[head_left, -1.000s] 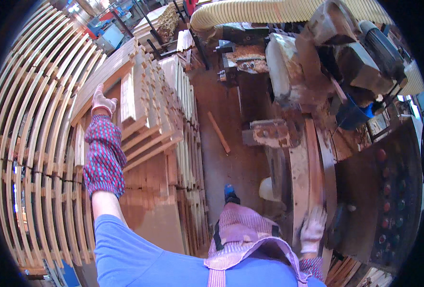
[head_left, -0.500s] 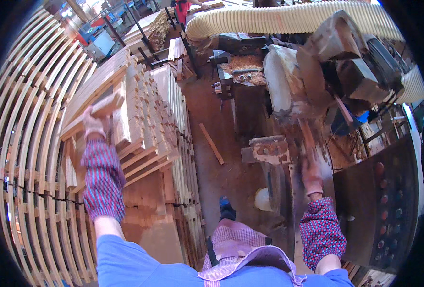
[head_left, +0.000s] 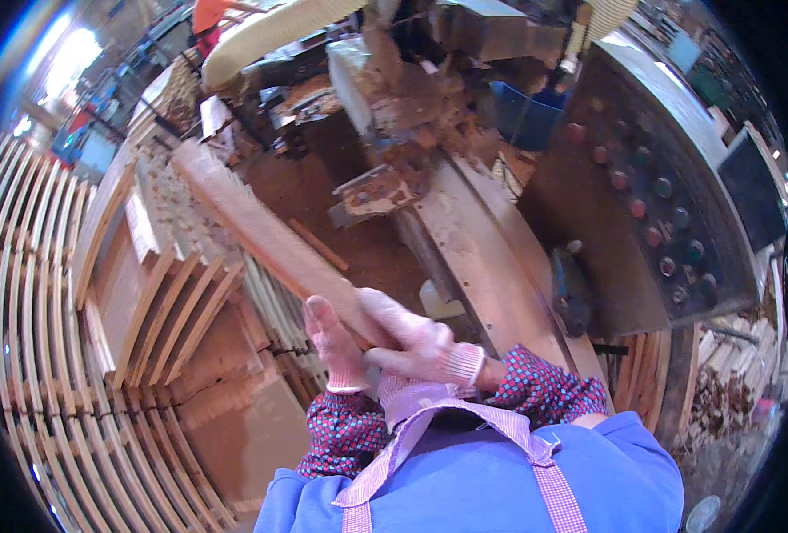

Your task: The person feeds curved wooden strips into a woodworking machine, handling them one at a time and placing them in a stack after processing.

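Both my hands wear pale pinkish gloves and meet at the near end of a long wooden board point(head_left: 256, 222). The board slants away to the far left, its far end raised over the stacked wood. My right hand point(head_left: 412, 339) wraps over the board from the right. My left hand point(head_left: 333, 346) holds its left side, fingers pointing up along it and partly hidden. To the right of the hands runs the machine's long flat bed point(head_left: 478, 253), with a fence along it. A dusty cutting head point(head_left: 412, 115) stands at its far end.
Stacked wooden pieces point(head_left: 185, 275) stand at left, beside tall slatted racks point(head_left: 34, 311). A dark control panel point(head_left: 643, 195) with several round buttons rises at right. Overhead bends a cream ribbed hose point(head_left: 278, 40). Another person in red point(head_left: 207, 22) is far back. A loose strip point(head_left: 318, 244) lies on the floor.
My left hand has come off the stack and my right hand off the machine bed. Both now hold a board in front of my chest. The view has turned to the right.
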A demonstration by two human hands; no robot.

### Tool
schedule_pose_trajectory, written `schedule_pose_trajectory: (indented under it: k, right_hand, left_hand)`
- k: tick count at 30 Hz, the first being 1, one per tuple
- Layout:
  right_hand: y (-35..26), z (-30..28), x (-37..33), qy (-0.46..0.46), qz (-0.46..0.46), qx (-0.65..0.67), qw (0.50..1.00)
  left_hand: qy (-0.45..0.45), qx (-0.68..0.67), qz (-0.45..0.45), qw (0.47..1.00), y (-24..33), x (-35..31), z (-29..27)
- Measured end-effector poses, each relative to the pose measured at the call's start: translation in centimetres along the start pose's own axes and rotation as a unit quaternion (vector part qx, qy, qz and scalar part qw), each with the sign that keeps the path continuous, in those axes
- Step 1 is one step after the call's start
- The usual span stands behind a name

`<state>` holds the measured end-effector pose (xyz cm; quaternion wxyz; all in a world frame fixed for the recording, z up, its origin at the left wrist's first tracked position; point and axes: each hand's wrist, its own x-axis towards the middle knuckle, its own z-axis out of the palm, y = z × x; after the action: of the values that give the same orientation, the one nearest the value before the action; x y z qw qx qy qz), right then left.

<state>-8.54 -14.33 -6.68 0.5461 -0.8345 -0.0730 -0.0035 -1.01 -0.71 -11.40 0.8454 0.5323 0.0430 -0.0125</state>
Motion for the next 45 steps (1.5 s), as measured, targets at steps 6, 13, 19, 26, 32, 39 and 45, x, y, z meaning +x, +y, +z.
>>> schedule_pose_trajectory:
  k: [6, 13, 19, 26, 32, 39, 45]
  right_hand:
    - [8.1, -3.6, -17.5, 0.161, 0.175, -0.215, 0.947]
    - [17.7, -5.8, -14.7, 0.222, 0.129, -0.502, 0.826]
    - [23.2, -11.1, 2.7, 0.181, 0.102, -0.567, 0.797]
    - [10.0, -6.6, 3.5, 0.057, 0.082, 0.058, 0.993]
    - [11.5, -1.8, -10.9, 0.101, 0.275, -0.166, 0.942]
    - [16.1, -4.0, -15.2, 0.166, 0.142, -0.488, 0.845]
    - [23.7, -8.8, -2.2, 0.091, 0.188, -0.539, 0.816]
  left_hand:
    - [-0.037, 0.019, -0.149, 0.988, -3.5, -1.4, 2.3]
    - [-0.032, 0.064, -0.200, 0.977, -5.0, -1.3, -0.4]
    - [-0.019, 0.074, -0.205, 0.976, -5.4, 0.0, 0.2]
    - [-0.087, 0.032, -0.132, 0.987, -11.5, 0.6, 0.8]
    - [-0.252, 0.393, 0.207, 0.860, 1.1, 6.1, 1.4]
    - [0.199, 0.414, 0.310, 0.832, 25.4, 33.8, -12.1]
    - [0.279, -0.040, 0.043, 0.959, 31.2, 50.4, -23.6]
